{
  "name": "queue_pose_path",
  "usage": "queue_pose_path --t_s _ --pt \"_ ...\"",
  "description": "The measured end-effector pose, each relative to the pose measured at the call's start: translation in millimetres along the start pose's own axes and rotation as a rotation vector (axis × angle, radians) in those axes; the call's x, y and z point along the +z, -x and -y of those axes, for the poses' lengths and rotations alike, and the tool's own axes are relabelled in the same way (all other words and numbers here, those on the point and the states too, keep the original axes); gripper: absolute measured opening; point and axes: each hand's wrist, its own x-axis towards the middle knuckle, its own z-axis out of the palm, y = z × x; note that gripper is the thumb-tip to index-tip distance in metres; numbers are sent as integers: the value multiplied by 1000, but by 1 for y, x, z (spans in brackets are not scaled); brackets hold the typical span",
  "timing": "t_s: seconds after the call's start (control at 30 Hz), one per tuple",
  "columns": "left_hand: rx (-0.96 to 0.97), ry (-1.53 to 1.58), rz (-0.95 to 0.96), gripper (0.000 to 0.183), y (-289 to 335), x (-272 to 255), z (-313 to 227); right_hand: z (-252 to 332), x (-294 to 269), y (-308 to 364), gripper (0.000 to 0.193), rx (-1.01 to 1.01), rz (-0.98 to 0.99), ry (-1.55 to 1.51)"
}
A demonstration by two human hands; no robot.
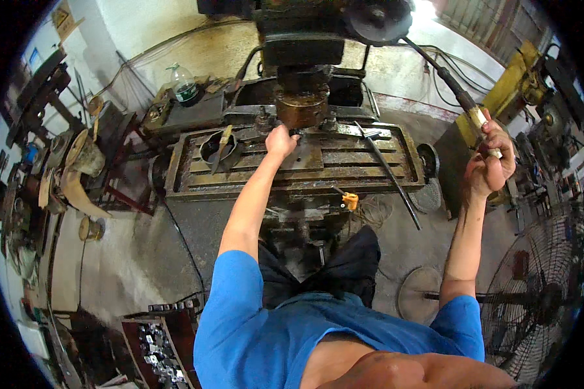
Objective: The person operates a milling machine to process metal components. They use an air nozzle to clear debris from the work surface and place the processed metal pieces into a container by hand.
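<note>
My right hand (490, 155) is wrapped round the pale grip of a long machine lever (457, 91), which runs up to a round dark hub (377, 19). Over the slotted machine table (363, 176), my left hand (281, 141) is closed just in front of a round brownish metal piece (302, 107). What its fingers hold, if anything, is hidden. Left of that hand, a dark bowl (209, 150) stands on the table with a wooden-handled brush or scraper (224, 141) across it.
A long metal bar (389, 172) juts over the table's front edge. An orange object (350, 200) sits at that edge. A plastic bottle (184, 85) stands behind left. A wire-caged fan (538, 301) is at the right, and a box of metal parts (159, 350) lies lower left.
</note>
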Motion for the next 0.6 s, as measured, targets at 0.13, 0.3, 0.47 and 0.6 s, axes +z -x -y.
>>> queue_pose_path --t_s 0.13,0.3,0.47,0.6 --pt "210 179 -135 42 29 -43 15 0 -9 2 14 14 -11 -26" --pt "153 -139 -517 44 97 -136 79 0 -9 1 19 9 -36 -64" --pt "148 -412 -200 44 108 -144 110 -8 -9 0 24 22 -54 -110" --pt "131 -389 -181 37 94 -132 127 -6 -10 2 21 5 -8 -111"
